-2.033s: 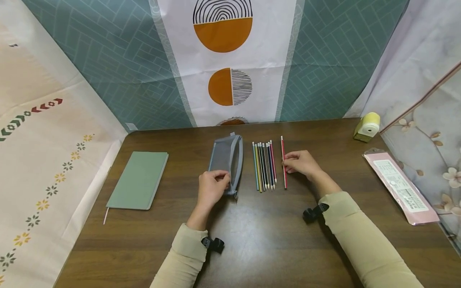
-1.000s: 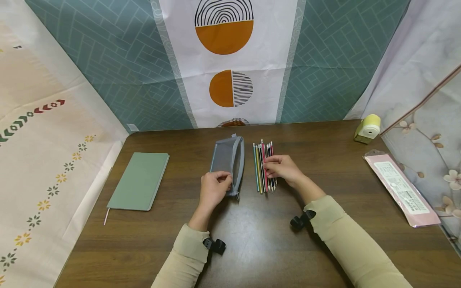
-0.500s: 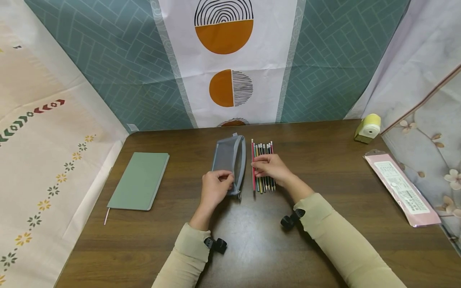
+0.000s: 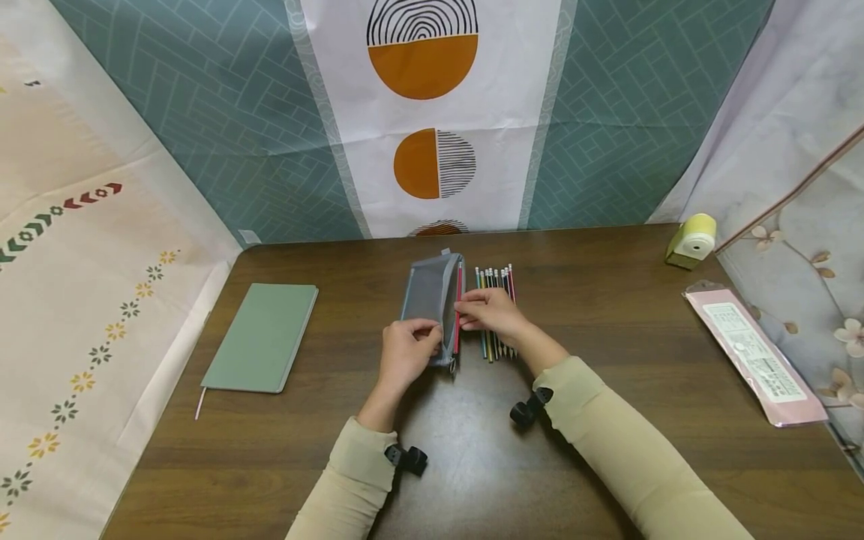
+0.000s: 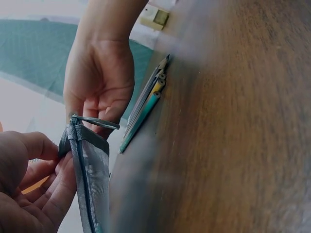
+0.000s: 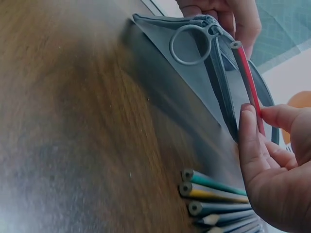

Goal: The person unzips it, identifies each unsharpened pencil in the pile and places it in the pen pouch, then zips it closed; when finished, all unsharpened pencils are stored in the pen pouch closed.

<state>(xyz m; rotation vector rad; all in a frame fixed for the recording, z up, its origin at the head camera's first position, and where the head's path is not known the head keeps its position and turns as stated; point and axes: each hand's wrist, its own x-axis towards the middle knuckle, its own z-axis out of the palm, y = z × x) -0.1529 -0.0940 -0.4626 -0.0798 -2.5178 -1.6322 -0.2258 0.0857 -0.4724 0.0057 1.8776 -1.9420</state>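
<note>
My left hand (image 4: pixel 408 349) pinches the edge of a grey mesh pencil case (image 4: pixel 425 289), holding its zipped mouth apart. A ring-shaped zipper pull (image 6: pixel 190 44) hangs at the near end of the case. Between the thumb and fingers of my right hand (image 4: pixel 496 315) is a red and black pencil (image 6: pixel 249 80), held lengthwise over the case's opening. Just right of the case, several pencils (image 4: pixel 498 349) lie side by side on the table, partly under my right hand; green and yellow ones show closest in the right wrist view.
A green notebook (image 4: pixel 259 337) with a ribbon lies to the left on the brown wooden table (image 4: pixel 459 480). At the back right stands a yellow-green pencil sharpener (image 4: pixel 691 241). A pink packet with a white label (image 4: pixel 754 352) lies along the right edge.
My right hand has carried the red and black pencil leftward, across the row of pencils, to the case's mouth. My left hand keeps its hold, shifting slightly right with the case.
</note>
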